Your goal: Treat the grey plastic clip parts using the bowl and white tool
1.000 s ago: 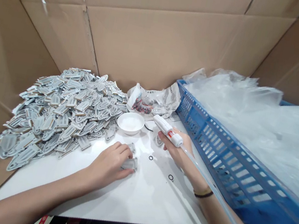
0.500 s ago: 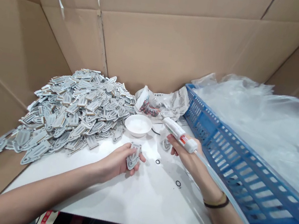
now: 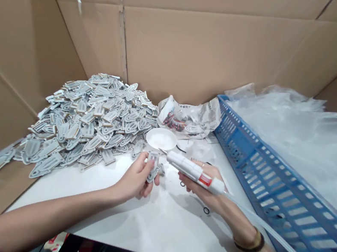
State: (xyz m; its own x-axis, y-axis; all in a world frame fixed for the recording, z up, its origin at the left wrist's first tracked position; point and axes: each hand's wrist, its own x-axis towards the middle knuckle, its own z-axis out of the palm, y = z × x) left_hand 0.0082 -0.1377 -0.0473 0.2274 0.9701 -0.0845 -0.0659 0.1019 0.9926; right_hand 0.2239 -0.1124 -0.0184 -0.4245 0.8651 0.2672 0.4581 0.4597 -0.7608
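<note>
My left hand [image 3: 136, 179] pinches a flat grey plastic piece [image 3: 151, 174] between thumb and fingers, its rounded tip toward me. A small greyish bit [image 3: 161, 169] shows at its right edge; what it is I cannot make out. My right hand [image 3: 206, 180] grips a white pen-shaped tool [image 3: 185, 166] with a red window and a clear hose [image 3: 259, 222] trailing from its back end. The tool's thin metal tip points left, close to the top of the grey piece; I cannot tell if they touch. Just behind stands a shallow white bowl [image 3: 162, 139].
A big heap of similar grey pieces [image 3: 92, 117] covers the left of the white table [image 3: 150, 227]. Crumpled printed paper [image 3: 204, 117] with small dark-red bits lies at the back. A blue crate [image 3: 266, 160] of clear plastic bags [image 3: 310, 133] stands right. One black ring [image 3: 206, 210] lies near my right hand.
My right hand has brought the tool left and toward me, so its tip is now near the grey piece. The left hand keeps its hold. The view has shifted slightly.
</note>
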